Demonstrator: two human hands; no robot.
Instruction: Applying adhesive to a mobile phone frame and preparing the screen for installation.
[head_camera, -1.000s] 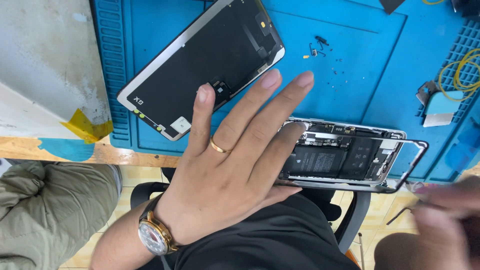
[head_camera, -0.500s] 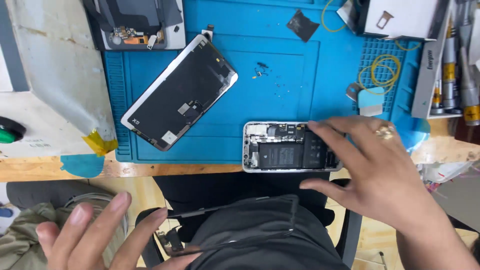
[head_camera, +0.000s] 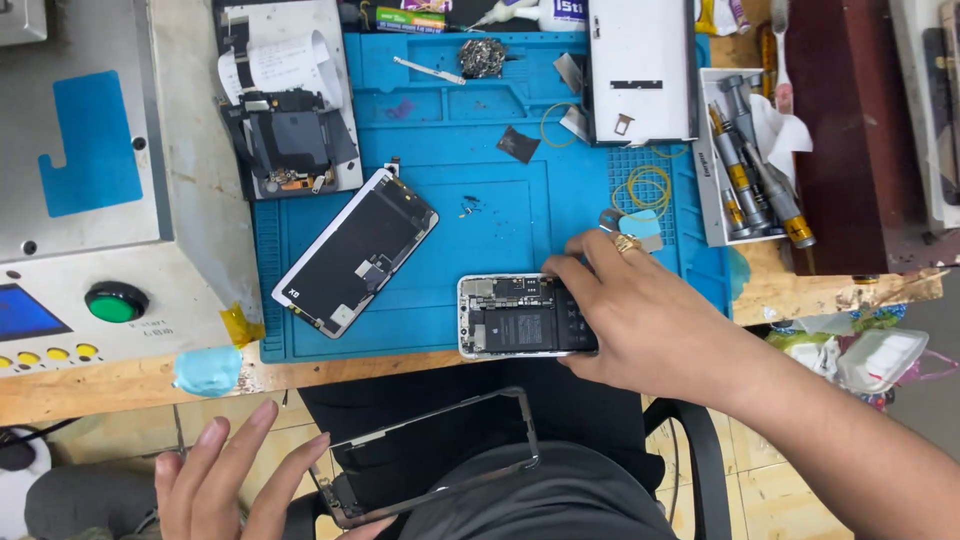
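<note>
The right hand (head_camera: 650, 320) reaches across the blue mat (head_camera: 500, 200) and rests on the right end of an opened phone (head_camera: 515, 316), fingers (head_camera: 580, 272) curled over its edge and gripping it; the phone lies face up with its insides showing, at the mat's near edge on the table (head_camera: 120, 385). The left hand (head_camera: 235, 485) is low over the lap, fingers spread and released, touching one end of a thin metal frame (head_camera: 440, 455) that lies across the dark trousers. A detached screen (head_camera: 355, 252) lies tilted on the mat, left of the phone and apart from it. Screwdrivers (head_camera: 750, 165) sit in a tray to the right.
</note>
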